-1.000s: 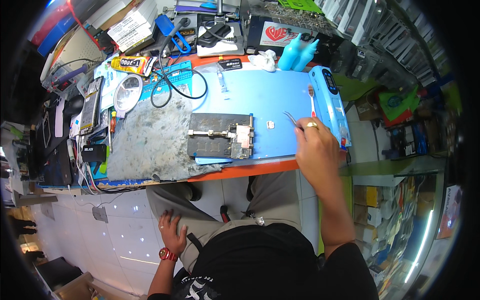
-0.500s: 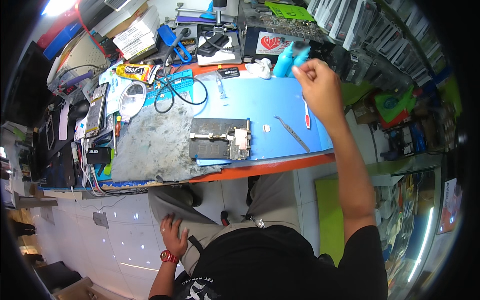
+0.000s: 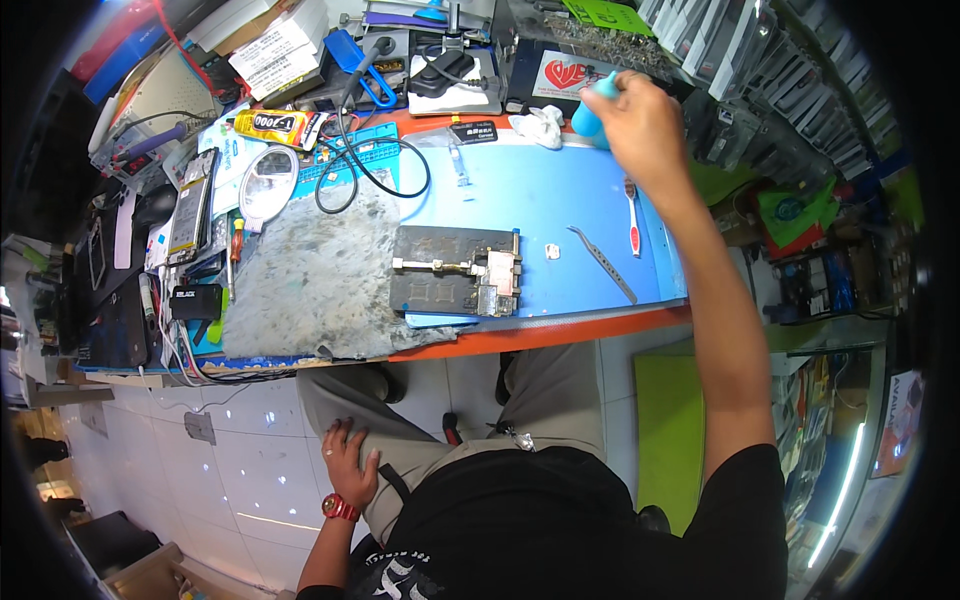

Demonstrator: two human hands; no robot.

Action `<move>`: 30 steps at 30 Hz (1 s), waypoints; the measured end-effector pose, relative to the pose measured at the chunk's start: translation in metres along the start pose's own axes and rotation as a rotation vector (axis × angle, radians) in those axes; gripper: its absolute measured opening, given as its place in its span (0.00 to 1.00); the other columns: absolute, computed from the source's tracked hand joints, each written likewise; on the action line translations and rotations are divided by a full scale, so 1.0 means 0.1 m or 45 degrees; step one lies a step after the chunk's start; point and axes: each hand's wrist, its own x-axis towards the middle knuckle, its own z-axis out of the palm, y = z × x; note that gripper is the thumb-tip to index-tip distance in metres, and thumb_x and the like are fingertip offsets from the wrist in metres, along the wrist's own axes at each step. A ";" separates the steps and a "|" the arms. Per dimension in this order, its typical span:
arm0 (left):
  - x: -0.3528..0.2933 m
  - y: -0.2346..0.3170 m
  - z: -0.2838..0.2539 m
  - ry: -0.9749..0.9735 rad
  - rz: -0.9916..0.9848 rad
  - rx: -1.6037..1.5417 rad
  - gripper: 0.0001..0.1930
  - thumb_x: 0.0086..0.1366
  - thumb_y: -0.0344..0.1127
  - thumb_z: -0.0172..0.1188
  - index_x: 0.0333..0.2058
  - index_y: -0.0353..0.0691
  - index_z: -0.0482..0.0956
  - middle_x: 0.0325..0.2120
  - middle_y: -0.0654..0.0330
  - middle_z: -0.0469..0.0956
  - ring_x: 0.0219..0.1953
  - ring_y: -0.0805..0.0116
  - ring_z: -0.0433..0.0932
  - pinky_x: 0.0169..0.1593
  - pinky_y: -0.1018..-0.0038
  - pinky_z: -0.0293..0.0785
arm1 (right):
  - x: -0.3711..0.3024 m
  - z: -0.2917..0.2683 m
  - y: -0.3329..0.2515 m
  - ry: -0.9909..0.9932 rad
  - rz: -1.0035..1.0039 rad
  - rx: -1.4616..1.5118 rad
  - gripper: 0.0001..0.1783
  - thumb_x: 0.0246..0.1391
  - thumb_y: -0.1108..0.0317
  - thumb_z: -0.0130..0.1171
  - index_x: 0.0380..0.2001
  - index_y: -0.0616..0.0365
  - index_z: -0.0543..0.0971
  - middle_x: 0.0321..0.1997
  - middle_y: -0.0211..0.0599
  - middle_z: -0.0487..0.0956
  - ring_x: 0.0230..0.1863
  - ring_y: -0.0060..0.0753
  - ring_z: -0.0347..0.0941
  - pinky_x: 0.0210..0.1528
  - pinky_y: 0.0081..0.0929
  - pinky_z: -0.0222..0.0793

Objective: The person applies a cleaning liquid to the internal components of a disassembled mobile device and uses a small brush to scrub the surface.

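My right hand (image 3: 640, 125) is stretched out to the back right of the bench, its fingers closed around a teal squeeze bottle (image 3: 588, 120) near the nozzle. The hand hides part of the bottle. Beside it lies a crumpled white tissue (image 3: 540, 127). My left hand (image 3: 350, 462) rests on my left thigh with the fingers spread, holding nothing. On the blue mat (image 3: 560, 190) are curved tweezers (image 3: 605, 266), a toothbrush (image 3: 632, 220) with a red and white handle, and a small whitish piece (image 3: 552, 251). A black board holder (image 3: 455, 270) clamps a small metallic circuit board (image 3: 498, 275).
A scorched grey mat (image 3: 300, 270) covers the bench's left part. A black cable (image 3: 375, 190) loops near a round magnifier (image 3: 267, 188) and a yellow glue tube (image 3: 275, 127). A screwdriver (image 3: 236, 245) and opened phone (image 3: 190, 215) lie left. Packaged parts (image 3: 700, 45) line the back right.
My right hand has come down onto the teal bottle and closed around it. My left hand stays on my thigh. The whole view has shifted slightly.
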 end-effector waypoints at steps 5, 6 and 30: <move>-0.03 -0.03 0.03 -0.003 0.003 -0.016 0.22 0.65 0.38 0.67 0.56 0.39 0.82 0.68 0.44 0.72 0.74 0.37 0.63 0.77 0.42 0.53 | -0.75 -0.45 -0.28 -0.122 -0.180 0.272 0.14 0.59 0.64 0.76 0.37 0.64 0.85 0.21 0.32 0.74 0.25 0.25 0.69 0.30 0.31 0.69; -0.04 -0.03 0.01 0.000 -0.005 -0.003 0.22 0.65 0.38 0.67 0.56 0.38 0.82 0.68 0.44 0.72 0.74 0.37 0.63 0.77 0.42 0.53 | -0.93 -0.47 -0.32 -0.154 -0.154 0.289 0.13 0.58 0.65 0.77 0.37 0.64 0.85 0.24 0.33 0.76 0.25 0.26 0.70 0.31 0.31 0.70; -0.01 0.02 -0.01 -0.030 -0.033 0.020 0.22 0.66 0.38 0.66 0.57 0.39 0.82 0.68 0.43 0.71 0.74 0.36 0.62 0.77 0.42 0.53 | -1.59 -0.67 0.11 -0.397 -0.134 0.279 0.35 0.70 0.74 0.60 0.77 0.64 0.65 0.65 0.49 0.78 0.60 0.43 0.79 0.64 0.37 0.73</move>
